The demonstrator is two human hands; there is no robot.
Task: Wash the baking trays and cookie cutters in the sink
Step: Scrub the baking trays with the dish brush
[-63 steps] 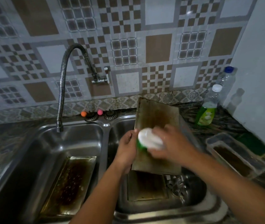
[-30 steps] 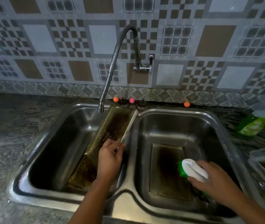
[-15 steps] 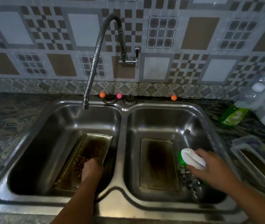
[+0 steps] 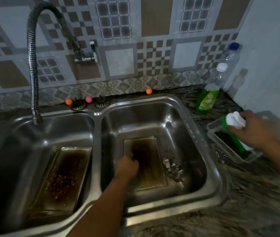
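A stained baking tray point(image 4: 62, 177) leans in the left basin of the steel double sink point(image 4: 98, 117). A second stained tray point(image 4: 148, 170) lies flat in the right basin, with metal cookie cutters point(image 4: 172, 166) beside it on the right. My left hand point(image 4: 127, 165) reaches down onto the left part of that second tray, fingers curled; whether it grips the tray is unclear. My right hand point(image 4: 253, 129) holds a white-handled green scrub brush point(image 4: 233, 124) over a clear plastic container point(image 4: 228, 147) on the counter to the right.
A flexible metal tap point(image 4: 33, 65) hangs over the left basin. A green dish soap bottle point(image 4: 209, 96) and a clear bottle point(image 4: 231, 55) stand at the back right by the wall. Small orange and pink balls point(image 4: 88, 99) and drain strainers sit behind the sink.
My left hand left the tray in the left basin and moved into the right basin onto the other tray. My right hand carried the brush out of the sink, over the container.
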